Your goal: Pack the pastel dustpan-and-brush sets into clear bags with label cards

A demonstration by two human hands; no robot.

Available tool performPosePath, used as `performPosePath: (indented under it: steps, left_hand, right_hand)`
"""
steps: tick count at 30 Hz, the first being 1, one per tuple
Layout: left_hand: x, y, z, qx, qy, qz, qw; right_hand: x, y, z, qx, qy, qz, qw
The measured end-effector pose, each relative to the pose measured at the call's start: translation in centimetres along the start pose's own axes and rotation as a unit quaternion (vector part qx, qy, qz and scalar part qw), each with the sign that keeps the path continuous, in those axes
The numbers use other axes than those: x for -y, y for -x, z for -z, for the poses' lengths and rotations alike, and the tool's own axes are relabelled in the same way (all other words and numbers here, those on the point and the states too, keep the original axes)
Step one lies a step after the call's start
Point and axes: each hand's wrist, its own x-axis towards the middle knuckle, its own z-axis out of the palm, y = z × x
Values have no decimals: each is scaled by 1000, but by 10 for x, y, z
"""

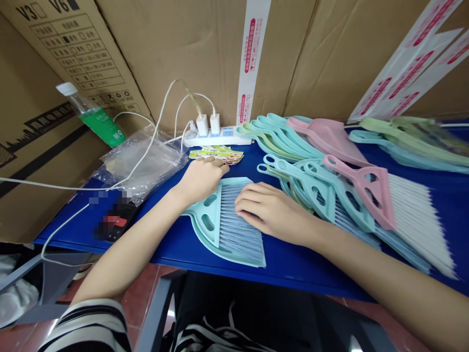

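A light-blue hand brush (234,220) with grey-blue bristles lies in a matching light-blue dustpan (210,250) near the table's front edge. My right hand (269,210) is closed, its bent fingers pressed against the bristles on the right side. At the upper left of the brush, my left hand (205,178) is closed with its fingers curled down. Its fingertips are hidden, so what they hold cannot be made out. Just beyond that hand lie green-and-yellow printed packets (220,155).
Brushes (318,188) in blue and pink overlap at the right. Behind them are stacked dustpans (330,137). A white power strip (227,134) has trailing cables. Clear plastic bags (142,154), a green-labelled bottle (100,124) and a phone (119,220) occupy the left. Cardboard boxes (205,54) stand behind.
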Motion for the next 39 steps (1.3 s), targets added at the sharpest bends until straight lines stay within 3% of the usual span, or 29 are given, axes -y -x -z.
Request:
performPosePath:
  steps: [4,13,39]
  left_hand:
    - [-1,0,0,-3,-2,0,1000]
    - [0,0,-4,0,-8,2,1000]
    - [2,0,-7,-8,-9,-5,1000]
  right_hand:
    - [0,1,2,17,1,-10,1000]
    - [2,-1,-4,-13,15,-3,1000]
    - [-7,4,29,122,-27,-89,988]
